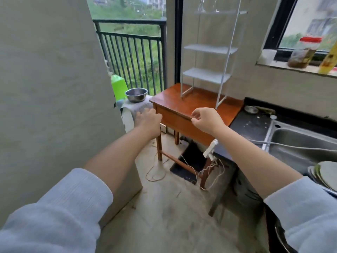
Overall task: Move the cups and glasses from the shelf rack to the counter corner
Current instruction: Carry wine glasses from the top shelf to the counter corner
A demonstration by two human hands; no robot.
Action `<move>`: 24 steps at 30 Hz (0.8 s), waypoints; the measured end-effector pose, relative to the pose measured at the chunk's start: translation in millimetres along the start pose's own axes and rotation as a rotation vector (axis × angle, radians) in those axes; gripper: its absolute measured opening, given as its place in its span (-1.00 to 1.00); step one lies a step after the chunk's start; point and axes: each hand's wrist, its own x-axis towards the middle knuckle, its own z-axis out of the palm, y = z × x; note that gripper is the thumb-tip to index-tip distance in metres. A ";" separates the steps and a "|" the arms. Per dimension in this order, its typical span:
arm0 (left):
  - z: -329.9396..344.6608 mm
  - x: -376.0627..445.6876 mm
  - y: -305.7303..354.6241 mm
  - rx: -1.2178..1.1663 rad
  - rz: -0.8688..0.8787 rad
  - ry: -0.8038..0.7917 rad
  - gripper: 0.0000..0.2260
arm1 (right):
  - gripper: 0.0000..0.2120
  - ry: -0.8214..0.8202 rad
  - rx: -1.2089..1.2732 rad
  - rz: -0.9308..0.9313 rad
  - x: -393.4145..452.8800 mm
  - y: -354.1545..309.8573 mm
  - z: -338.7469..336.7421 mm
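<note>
A tall white wire shelf rack (209, 52) stands upright on a reddish wooden table (175, 105) at about one o'clock, its long axis vertical and its four flat shelves stacked one above another. On its top shelf, at twelve o'clock near the upper edge of view, sit clear glasses (208, 5), faint and see-through against the pale wall; how many there are, and which way up they stand, cannot be told. The three lower shelves show nothing on them. A dark counter (253, 125) with a steel sink (300, 143) runs off at three o'clock, touching the table's right side. Both bare forearms reach forward from pale blue sleeves. The left hand (148, 119), at eleven o'clock, hangs in the air with fingers loosely curled, holding nothing. The right hand (206, 118), at the centre, is lightly clenched with thumb and forefinger nearly meeting, empty, in front of the table's near edge.
</note>
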 end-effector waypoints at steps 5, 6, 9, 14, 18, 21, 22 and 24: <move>-8.4 107.0 -42.5 0.022 -0.023 0.022 -0.70 | -0.71 0.038 0.029 -0.040 115.2 -6.2 3.0; -7.3 127.2 -50.3 0.017 -0.026 0.014 -0.69 | -0.71 0.042 0.032 -0.040 136.9 -5.4 4.3; 0.6 188.9 -69.3 0.002 -0.029 -0.009 -0.68 | -0.73 0.063 0.032 -0.017 200.4 4.2 6.6; -0.3 299.9 -89.1 0.008 0.052 0.061 -0.70 | -0.73 0.147 0.006 0.059 296.9 28.2 -6.0; -15.5 396.9 -92.1 -0.019 0.148 0.126 -0.68 | -0.74 0.266 -0.017 0.136 369.9 39.3 -26.4; -40.2 469.2 -85.8 -0.091 0.193 0.218 -0.69 | -0.73 0.375 -0.062 0.184 419.5 43.3 -55.5; -50.5 492.1 -81.3 -0.134 0.206 0.260 -0.70 | -0.73 0.422 -0.083 0.180 434.2 45.0 -67.8; -71.6 530.4 -66.8 -0.257 0.258 0.326 -0.73 | -0.73 0.507 -0.125 0.173 458.2 48.1 -93.0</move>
